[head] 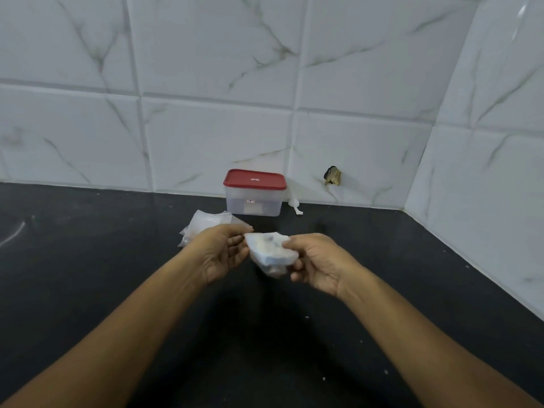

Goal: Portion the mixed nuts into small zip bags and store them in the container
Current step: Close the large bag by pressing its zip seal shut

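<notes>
Both hands hold one small clear zip bag (pixel 269 251) with nuts in it, above the black counter (pixel 88 260). My left hand (pixel 223 248) pinches its top left corner. Around its right side my right hand (pixel 321 263) is closed. A clear plastic container (pixel 253 201) with a red lid (pixel 254 178) stands shut at the back against the wall. A heap of clear plastic bags (pixel 206 225) lies on the counter just behind my left hand, partly hidden by it.
White marble-look tiles cover the back wall and the right wall (pixel 485 172), which meet in a corner. A small white scrap (pixel 295 205) lies right of the container. A dark hole (pixel 332 175) breaks the back tile. Crumbs dot the counter.
</notes>
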`<state>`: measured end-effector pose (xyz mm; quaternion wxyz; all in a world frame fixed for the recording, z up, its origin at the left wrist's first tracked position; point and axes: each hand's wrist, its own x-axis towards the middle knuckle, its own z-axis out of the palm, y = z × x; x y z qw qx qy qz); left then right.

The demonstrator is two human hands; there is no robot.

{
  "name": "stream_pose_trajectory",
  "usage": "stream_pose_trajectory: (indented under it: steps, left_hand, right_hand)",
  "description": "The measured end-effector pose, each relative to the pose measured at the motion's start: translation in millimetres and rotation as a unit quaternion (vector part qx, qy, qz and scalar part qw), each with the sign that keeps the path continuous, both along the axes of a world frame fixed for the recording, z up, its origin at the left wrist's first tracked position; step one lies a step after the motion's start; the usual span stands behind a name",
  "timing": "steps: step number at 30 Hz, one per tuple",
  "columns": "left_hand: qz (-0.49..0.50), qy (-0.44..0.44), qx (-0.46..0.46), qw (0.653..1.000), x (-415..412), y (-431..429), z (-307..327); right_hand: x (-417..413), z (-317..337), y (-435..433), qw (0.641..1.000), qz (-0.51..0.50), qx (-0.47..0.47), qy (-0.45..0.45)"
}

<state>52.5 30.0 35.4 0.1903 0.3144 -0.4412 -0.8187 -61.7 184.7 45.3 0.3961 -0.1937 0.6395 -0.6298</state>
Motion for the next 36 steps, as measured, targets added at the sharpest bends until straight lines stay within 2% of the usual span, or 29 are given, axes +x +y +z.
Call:
stream_pose_trajectory:
  steps: [2,5,10,13,15,19,24,30,33,36]
  left_hand:
    - [0.012,0.0,0.004,1.0,2,-1,-2]
    - [-0.017,0.001,-0.015,1.0,7,4,-6]
    - [-0.057,-0.042,-0.109,0.991,25,3,-25]
    - [-0.057,-0.103,-0.161,0.98,36,-9,-34]
    - [-0.048,-0.118,-0.16,0.979,34,-16,-35]
    - [-0.092,-0.122,-0.106,0.982,16,-23,-31]
    - [-0.134,-0.072,-0.023,0.988,3,-30,-28]
    - [-0.163,-0.03,-0.047,0.985,-4,-31,-30]
    - [-0.167,-0.019,-0.059,0.984,-6,-33,-27]
    - [-0.136,-0.04,-0.129,0.982,-9,-34,-26]
  right_hand:
    - [2,-2,0,1.0,0.015,-0.014,0.003]
    - [-6,-7,3,0.998,-0.035,-0.011,0.049]
    - [-9,-22,23,0.983,0.099,0.075,0.136]
    - [-31,-26,28,0.977,0.045,0.112,0.178]
    - [-44,-29,25,0.984,0.021,0.103,0.146]
    - [-47,-31,10,0.992,0.073,0.078,0.073]
    - [-47,-37,-1,0.996,0.06,0.028,-0.057]
    - [-53,-39,1,0.989,0.099,-0.037,-0.103]
    - [-55,-36,-1,0.993,0.092,-0.043,-0.06]
    - [-55,-31,-3,0.997,0.04,-0.01,0.072]
